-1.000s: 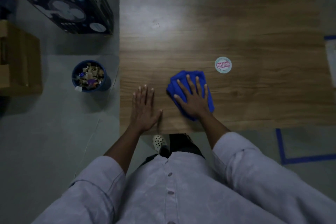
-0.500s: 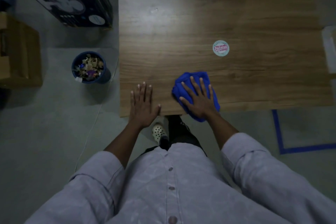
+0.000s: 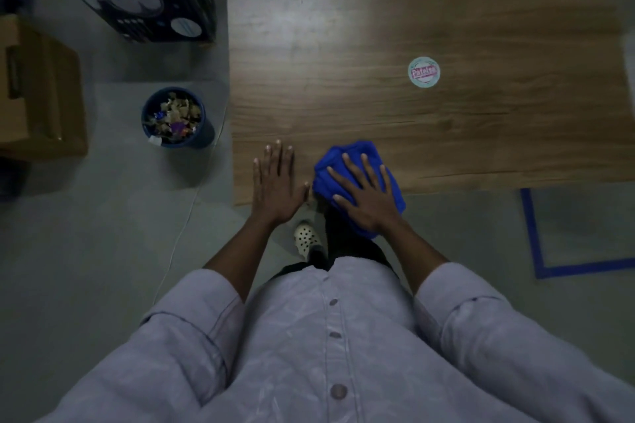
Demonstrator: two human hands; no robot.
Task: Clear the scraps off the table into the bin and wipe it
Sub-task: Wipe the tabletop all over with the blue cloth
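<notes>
Blue cloth [image 3: 357, 154] at the wooden table's [image 3: 446, 10] near edge.
My right hand [image 3: 369, 197] presses flat on the bunched cloth, fingers spread. My left hand [image 3: 276, 184] lies flat beside it, fingers straight. Scraps [image 3: 173, 117] sit in the bin [image 3: 206, 136] on the floor.

cloth [image 3: 355, 156] pulled back, overhanging table [image 3: 464, 134] edge (partly)

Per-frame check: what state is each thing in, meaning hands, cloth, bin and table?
Table: bare wood showing, one round sticker on it.
Blue cloth: bunched, overhanging the table's near edge.
Right hand: flat on the cloth, fingers straight.
Left hand: flat on the table.
Bin: upright on the floor, holding scraps.
</notes>
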